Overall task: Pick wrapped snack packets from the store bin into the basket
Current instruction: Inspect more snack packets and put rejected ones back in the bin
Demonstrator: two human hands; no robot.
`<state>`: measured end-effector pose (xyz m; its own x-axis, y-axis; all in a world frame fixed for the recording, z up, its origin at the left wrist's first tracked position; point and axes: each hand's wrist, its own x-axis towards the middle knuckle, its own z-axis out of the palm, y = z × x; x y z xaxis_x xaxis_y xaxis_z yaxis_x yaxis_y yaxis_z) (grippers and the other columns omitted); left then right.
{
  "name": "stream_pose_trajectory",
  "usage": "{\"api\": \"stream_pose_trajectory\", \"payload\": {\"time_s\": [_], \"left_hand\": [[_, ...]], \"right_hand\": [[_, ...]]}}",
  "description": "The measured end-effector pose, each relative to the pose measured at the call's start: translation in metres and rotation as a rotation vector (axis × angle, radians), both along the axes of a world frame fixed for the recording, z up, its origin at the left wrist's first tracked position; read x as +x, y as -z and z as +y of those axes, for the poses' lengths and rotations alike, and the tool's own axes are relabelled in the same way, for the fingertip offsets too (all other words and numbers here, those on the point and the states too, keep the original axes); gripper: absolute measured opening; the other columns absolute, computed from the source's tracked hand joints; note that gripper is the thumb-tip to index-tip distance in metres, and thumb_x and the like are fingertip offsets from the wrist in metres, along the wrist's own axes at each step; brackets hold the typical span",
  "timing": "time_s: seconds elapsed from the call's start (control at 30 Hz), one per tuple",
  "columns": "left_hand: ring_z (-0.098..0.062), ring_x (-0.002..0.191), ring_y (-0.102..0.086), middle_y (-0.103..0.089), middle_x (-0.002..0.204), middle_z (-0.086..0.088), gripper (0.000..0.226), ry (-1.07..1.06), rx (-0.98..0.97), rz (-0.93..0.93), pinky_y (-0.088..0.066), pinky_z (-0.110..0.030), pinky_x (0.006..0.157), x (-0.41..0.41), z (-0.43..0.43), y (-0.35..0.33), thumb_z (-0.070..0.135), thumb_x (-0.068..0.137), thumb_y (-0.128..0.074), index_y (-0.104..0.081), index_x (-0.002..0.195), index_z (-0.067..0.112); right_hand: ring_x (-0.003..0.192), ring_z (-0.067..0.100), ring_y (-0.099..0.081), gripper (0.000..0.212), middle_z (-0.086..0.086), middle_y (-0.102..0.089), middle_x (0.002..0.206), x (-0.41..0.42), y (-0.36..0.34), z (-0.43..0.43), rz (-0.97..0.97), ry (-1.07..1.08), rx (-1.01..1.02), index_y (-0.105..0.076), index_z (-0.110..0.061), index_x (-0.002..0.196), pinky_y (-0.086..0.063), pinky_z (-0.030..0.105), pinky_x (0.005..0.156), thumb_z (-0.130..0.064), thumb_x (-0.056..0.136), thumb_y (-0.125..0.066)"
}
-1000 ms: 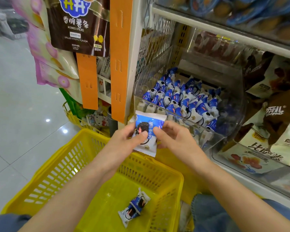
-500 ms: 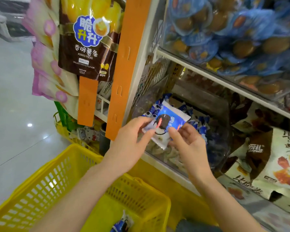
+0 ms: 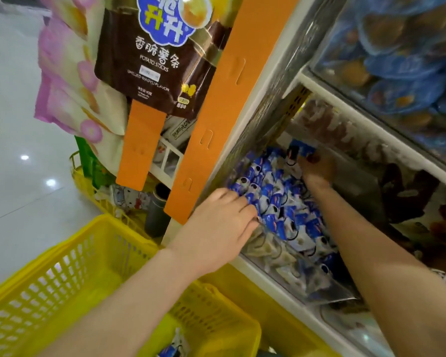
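The right hand reached deep into the clear bin, fingers pinched round one blue-and-white packet at the back, above the heap of snack packets. The left hand lay loose-fingered on the nearest wrappers at the bin's front edge, gripping nothing. Lower left, the yellow basket held a second packet. Overhead hung a brown bag reading "POTATO STICKS" and "GRILLED WAGYU FLAVOR".

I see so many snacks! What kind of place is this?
Most likely a shop: a shelf bin full of blue packets, a hanging potato stick bag, and a yellow basket below.
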<state>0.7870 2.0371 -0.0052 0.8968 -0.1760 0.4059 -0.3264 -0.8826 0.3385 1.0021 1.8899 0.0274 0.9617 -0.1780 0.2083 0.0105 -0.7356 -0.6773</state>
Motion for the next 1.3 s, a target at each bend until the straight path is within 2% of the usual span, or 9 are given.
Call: {"api": "stream_pose_trajectory", "payload": {"time_s": [0.1, 0.3, 0.47, 0.57, 0.67, 0.8, 0.9, 1.0, 1.3], "left_hand": [[-0.015, 0.095, -0.059, -0.066, 0.100, 0.005, 0.043, -0.004, 0.014, -0.042, -0.035, -0.031, 0.099, 0.000, 0.002, 0.004, 0.032, 0.095, -0.024, -0.065, 0.102, 0.020], [-0.017, 0.089, -0.062, -0.067, 0.093, 0.004, 0.035, 0.000, -0.003, -0.117, -0.032, -0.029, 0.097, 0.003, 0.004, 0.011, 0.026, 0.094, -0.032, -0.066, 0.096, 0.020], [-0.015, 0.085, -0.063, -0.068, 0.088, 0.005, 0.023, -0.026, -0.013, -0.138, -0.040, -0.030, 0.095, 0.003, 0.002, 0.010, 0.023, 0.090, -0.045, -0.068, 0.091, 0.020], [-0.014, 0.086, -0.063, -0.068, 0.088, 0.006, 0.023, -0.045, -0.022, -0.132, -0.038, -0.029, 0.094, 0.002, 0.000, 0.009, 0.024, 0.089, -0.046, -0.069, 0.092, 0.020], [-0.013, 0.084, -0.063, -0.068, 0.086, 0.006, 0.023, -0.059, -0.021, -0.127, -0.034, -0.028, 0.093, 0.002, 0.000, 0.008, 0.024, 0.089, -0.046, -0.068, 0.090, 0.020], [-0.015, 0.085, -0.062, -0.067, 0.087, 0.006, 0.026, -0.052, -0.068, -0.092, -0.027, -0.029, 0.095, 0.002, -0.001, 0.008, 0.024, 0.091, -0.042, -0.068, 0.092, 0.020], [-0.014, 0.086, -0.062, -0.066, 0.086, 0.006, 0.027, -0.046, -0.092, -0.071, -0.026, -0.028, 0.096, 0.001, -0.001, 0.007, 0.024, 0.091, -0.041, -0.068, 0.092, 0.021], [-0.014, 0.086, -0.062, -0.066, 0.087, 0.007, 0.027, -0.039, -0.109, -0.050, -0.025, -0.027, 0.096, 0.001, -0.001, 0.007, 0.025, 0.092, -0.040, -0.067, 0.092, 0.022], [-0.010, 0.096, -0.058, -0.066, 0.097, 0.010, 0.033, 0.001, -0.169, -0.005, -0.024, -0.023, 0.101, -0.001, 0.000, 0.005, 0.029, 0.092, -0.034, -0.066, 0.102, 0.025]], "right_hand": [[0.105, 0.032, -0.057, 0.033, 0.014, -0.057, 0.099, 0.009, 0.012, -0.002, 0.153, -0.036, -0.096, -0.058, -0.002, 0.109, -0.044, 0.038, 0.087, -0.028, 0.089, -0.060], [0.098, 0.031, -0.059, 0.020, 0.023, -0.061, 0.107, 0.021, 0.003, -0.012, 0.204, -0.077, -0.172, -0.061, -0.008, 0.091, -0.046, 0.046, 0.095, -0.028, 0.089, -0.058], [0.079, 0.023, -0.060, 0.028, 0.012, -0.061, 0.090, 0.021, 0.004, -0.011, 0.298, -0.125, -0.277, -0.052, -0.018, 0.066, -0.051, 0.034, 0.076, -0.033, 0.088, -0.059], [0.068, 0.015, -0.051, 0.026, 0.007, -0.055, 0.090, 0.022, 0.008, -0.002, 0.281, -0.156, -0.328, -0.059, -0.014, 0.084, -0.036, 0.021, 0.055, -0.039, 0.089, -0.057], [0.084, 0.018, -0.051, 0.039, 0.005, -0.055, 0.096, 0.024, 0.011, 0.002, 0.233, -0.197, -0.294, -0.062, -0.006, 0.108, -0.036, 0.025, 0.072, -0.039, 0.089, -0.057], [0.073, 0.021, -0.053, 0.037, 0.004, -0.058, 0.081, 0.022, 0.008, -0.004, 0.227, -0.243, -0.292, -0.061, -0.010, 0.080, -0.040, 0.027, 0.063, -0.041, 0.094, -0.047], [0.086, 0.031, -0.061, 0.035, 0.017, -0.064, 0.097, 0.024, 0.005, -0.017, 0.118, -0.176, -0.055, -0.062, -0.003, 0.097, -0.051, 0.041, 0.078, -0.030, 0.098, -0.040], [0.077, 0.021, -0.052, 0.029, 0.010, -0.055, 0.085, 0.022, 0.008, -0.035, 0.013, -0.065, -0.162, -0.059, -0.005, 0.090, -0.041, 0.030, 0.070, -0.024, 0.099, -0.039], [0.075, 0.027, -0.058, 0.035, 0.018, -0.063, 0.089, 0.025, 0.021, -0.031, 0.307, -0.061, -0.322, -0.060, -0.004, 0.084, -0.049, 0.039, 0.078, -0.038, 0.090, -0.055]]}}
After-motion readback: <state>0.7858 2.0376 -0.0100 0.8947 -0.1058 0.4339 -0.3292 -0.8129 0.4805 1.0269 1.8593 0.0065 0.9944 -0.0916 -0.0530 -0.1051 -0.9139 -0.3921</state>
